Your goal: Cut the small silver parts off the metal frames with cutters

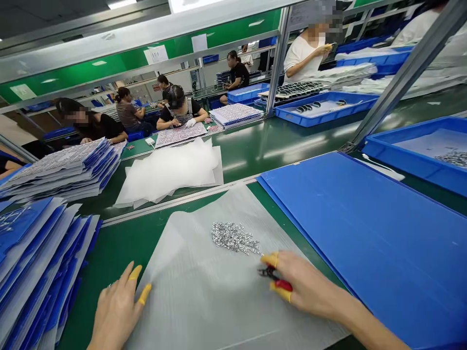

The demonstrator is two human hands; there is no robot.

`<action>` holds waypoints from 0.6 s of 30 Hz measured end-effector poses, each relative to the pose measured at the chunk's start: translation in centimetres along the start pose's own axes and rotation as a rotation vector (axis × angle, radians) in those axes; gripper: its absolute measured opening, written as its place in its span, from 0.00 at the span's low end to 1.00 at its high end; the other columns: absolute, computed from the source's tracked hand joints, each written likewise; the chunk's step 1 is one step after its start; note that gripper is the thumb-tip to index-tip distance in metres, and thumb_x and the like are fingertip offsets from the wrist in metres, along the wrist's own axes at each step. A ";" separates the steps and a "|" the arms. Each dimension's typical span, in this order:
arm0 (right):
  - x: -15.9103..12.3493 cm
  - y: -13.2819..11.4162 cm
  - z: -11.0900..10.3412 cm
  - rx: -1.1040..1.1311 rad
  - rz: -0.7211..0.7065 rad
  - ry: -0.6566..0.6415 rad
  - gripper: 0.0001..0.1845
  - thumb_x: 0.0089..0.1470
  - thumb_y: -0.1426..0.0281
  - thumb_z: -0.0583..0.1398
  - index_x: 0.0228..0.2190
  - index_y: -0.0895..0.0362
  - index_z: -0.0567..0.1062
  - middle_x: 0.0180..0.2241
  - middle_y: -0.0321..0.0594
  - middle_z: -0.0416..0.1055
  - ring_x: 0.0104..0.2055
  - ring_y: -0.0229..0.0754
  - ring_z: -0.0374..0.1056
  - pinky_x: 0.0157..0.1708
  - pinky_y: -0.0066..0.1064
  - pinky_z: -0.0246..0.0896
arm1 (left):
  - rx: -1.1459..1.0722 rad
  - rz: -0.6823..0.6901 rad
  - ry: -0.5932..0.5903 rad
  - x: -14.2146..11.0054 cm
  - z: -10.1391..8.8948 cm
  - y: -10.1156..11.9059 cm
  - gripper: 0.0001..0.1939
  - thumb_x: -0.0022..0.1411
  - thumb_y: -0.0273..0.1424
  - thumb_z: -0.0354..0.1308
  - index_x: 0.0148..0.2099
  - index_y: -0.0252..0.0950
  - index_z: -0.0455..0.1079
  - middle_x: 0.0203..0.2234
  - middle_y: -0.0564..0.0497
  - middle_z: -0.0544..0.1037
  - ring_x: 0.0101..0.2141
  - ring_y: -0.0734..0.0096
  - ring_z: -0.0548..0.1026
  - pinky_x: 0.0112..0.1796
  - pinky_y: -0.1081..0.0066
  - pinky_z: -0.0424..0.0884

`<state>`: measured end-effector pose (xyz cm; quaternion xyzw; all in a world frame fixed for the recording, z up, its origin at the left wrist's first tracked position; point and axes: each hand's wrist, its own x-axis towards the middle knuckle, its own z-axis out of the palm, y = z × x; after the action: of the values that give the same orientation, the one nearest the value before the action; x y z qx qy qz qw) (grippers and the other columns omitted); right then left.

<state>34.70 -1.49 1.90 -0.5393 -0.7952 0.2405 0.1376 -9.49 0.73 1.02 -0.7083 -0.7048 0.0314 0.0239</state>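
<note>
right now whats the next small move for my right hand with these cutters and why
Probably ease the red-handled cutters in your right hand slightly toward the pile of small silver metal parts: their tips look just short of its edge, and your left hand already rests on the plastic sheet, steadying it.

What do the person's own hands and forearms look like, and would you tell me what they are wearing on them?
The left hand and right hand are gloveless, with yellow finger cots on two fingers of each. The left seems to wear a ring; the visible right forearm is sleeveless.
</note>
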 end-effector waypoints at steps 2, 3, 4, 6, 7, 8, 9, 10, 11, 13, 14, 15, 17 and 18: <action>2.6 0.6 -1.5 -0.077 0.003 0.023 0.13 0.53 0.67 0.55 0.42 0.53 0.68 0.35 0.42 0.70 0.37 0.46 0.65 0.36 0.34 0.57 | 0.054 0.143 0.140 -1.0 0.2 1.7 0.22 0.59 0.40 0.46 0.51 0.36 0.69 0.61 0.41 0.58 0.55 0.44 0.63 0.48 0.46 0.60; 4.2 1.0 -2.0 -0.132 0.011 0.033 0.12 0.53 0.67 0.54 0.40 0.53 0.69 0.35 0.43 0.70 0.37 0.47 0.65 0.36 0.34 0.57 | 0.040 0.215 0.190 -1.4 0.4 3.0 0.22 0.60 0.40 0.46 0.53 0.38 0.67 0.62 0.43 0.57 0.57 0.45 0.59 0.51 0.44 0.57; 5.9 1.4 -2.3 -0.187 0.016 0.041 0.11 0.53 0.68 0.54 0.39 0.54 0.69 0.35 0.44 0.70 0.37 0.47 0.65 0.35 0.34 0.56 | 0.009 0.287 0.224 -1.7 0.6 4.4 0.23 0.61 0.39 0.46 0.56 0.40 0.65 0.62 0.45 0.57 0.59 0.47 0.56 0.53 0.44 0.54; 9.1 2.6 -2.2 -0.276 0.044 0.079 0.12 0.51 0.70 0.54 0.40 0.56 0.69 0.40 0.46 0.70 0.41 0.47 0.65 0.38 0.33 0.55 | -0.069 0.389 0.234 -2.1 1.5 7.0 0.25 0.62 0.40 0.46 0.62 0.46 0.56 0.63 0.48 0.55 0.61 0.49 0.53 0.55 0.44 0.50; 10.4 3.3 -1.9 -0.313 0.066 0.091 0.13 0.51 0.71 0.54 0.41 0.56 0.70 0.42 0.46 0.69 0.43 0.47 0.65 0.39 0.32 0.55 | -0.102 0.407 0.214 -2.2 2.1 8.0 0.27 0.63 0.40 0.46 0.64 0.47 0.52 0.64 0.49 0.53 0.61 0.49 0.52 0.55 0.43 0.50; 11.5 4.0 -1.5 -0.345 0.086 0.093 0.15 0.51 0.71 0.54 0.42 0.56 0.69 0.45 0.46 0.68 0.45 0.47 0.64 0.41 0.32 0.54 | -0.131 0.396 0.189 -2.1 2.9 8.7 0.28 0.63 0.40 0.46 0.65 0.48 0.49 0.64 0.49 0.50 0.61 0.49 0.50 0.55 0.42 0.49; 12.3 4.8 -1.0 -0.372 0.116 0.091 0.15 0.51 0.69 0.55 0.43 0.56 0.69 0.46 0.45 0.68 0.46 0.47 0.64 0.41 0.32 0.54 | -0.155 0.372 0.163 -2.0 3.6 9.0 0.29 0.64 0.41 0.45 0.66 0.48 0.46 0.65 0.49 0.48 0.62 0.48 0.49 0.55 0.41 0.49; 12.8 5.5 -0.6 -0.386 0.135 0.092 0.16 0.51 0.68 0.55 0.43 0.56 0.69 0.47 0.46 0.67 0.46 0.47 0.64 0.41 0.32 0.54 | -0.176 0.339 0.137 -1.8 4.4 9.0 0.30 0.64 0.41 0.44 0.66 0.48 0.43 0.65 0.48 0.46 0.62 0.48 0.48 0.55 0.41 0.49; 13.1 6.2 -0.2 -0.394 0.147 0.092 0.17 0.52 0.66 0.55 0.43 0.56 0.69 0.47 0.46 0.67 0.45 0.47 0.65 0.41 0.32 0.55 | -0.193 0.310 0.120 -1.6 5.0 8.9 0.31 0.64 0.42 0.44 0.66 0.48 0.41 0.65 0.48 0.45 0.62 0.48 0.47 0.55 0.40 0.49; 13.4 7.3 0.3 -0.403 0.162 0.101 0.18 0.53 0.63 0.54 0.44 0.58 0.69 0.48 0.48 0.66 0.44 0.48 0.65 0.40 0.33 0.55 | -0.215 0.285 0.106 -1.0 5.9 8.5 0.31 0.64 0.42 0.44 0.67 0.48 0.40 0.66 0.47 0.44 0.63 0.49 0.46 0.56 0.40 0.46; 13.4 7.8 0.3 -0.412 0.172 0.105 0.19 0.53 0.62 0.54 0.45 0.58 0.69 0.49 0.49 0.66 0.44 0.48 0.66 0.40 0.33 0.56 | -0.222 0.288 0.108 -0.6 6.1 8.4 0.31 0.64 0.42 0.44 0.66 0.48 0.41 0.66 0.47 0.44 0.63 0.49 0.45 0.56 0.40 0.45; 13.4 8.1 0.1 -0.433 0.195 0.110 0.19 0.53 0.61 0.54 0.44 0.58 0.69 0.48 0.49 0.66 0.44 0.48 0.66 0.39 0.33 0.56 | -0.229 0.298 0.111 -0.1 6.1 8.3 0.31 0.64 0.42 0.44 0.66 0.47 0.42 0.66 0.47 0.45 0.63 0.49 0.44 0.56 0.40 0.44; 13.3 8.2 -0.5 -0.503 0.269 0.125 0.18 0.53 0.61 0.54 0.42 0.59 0.70 0.45 0.50 0.68 0.42 0.49 0.67 0.37 0.34 0.57 | -0.253 0.332 0.108 0.9 5.8 8.4 0.31 0.63 0.42 0.47 0.66 0.47 0.45 0.65 0.47 0.45 0.63 0.49 0.44 0.57 0.40 0.43; 13.2 7.9 -0.9 -0.547 0.311 0.141 0.18 0.53 0.62 0.54 0.41 0.60 0.70 0.43 0.51 0.69 0.42 0.51 0.67 0.36 0.36 0.57 | -0.271 0.350 0.102 1.5 5.6 8.6 0.31 0.62 0.43 0.48 0.65 0.46 0.47 0.65 0.47 0.46 0.63 0.49 0.43 0.57 0.40 0.43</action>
<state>36.37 13.30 -2.04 -0.6867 -0.7269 -0.0019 0.0042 -1.36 2.08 -5.30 -0.8172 -0.5668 -0.0959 -0.0414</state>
